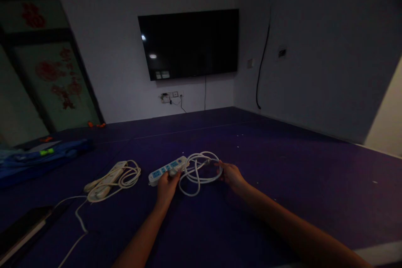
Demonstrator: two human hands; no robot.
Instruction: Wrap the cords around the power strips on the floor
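A white power strip (156, 177) with blue socket faces lies slantwise over the purple surface. My left hand (167, 186) is closed at its near edge, around the middle, beside a white plug-like piece (174, 169); the fingertips are partly hidden. To the right of the strip, the white power cord (199, 181) is gathered in loose loops. The fingers of my right hand (233, 176) pinch the right side of these loops. Within the loops, a small greyish part (206, 162) shows, too dim to name.
Another power strip (114, 174), with its cord coiled over it, lies to the left. Nearer are a thin white cable (82, 222) and a dark flat object (23, 228). Blue cloth (63, 155) is heaped at far left. A television (191, 46) hangs on the back wall.
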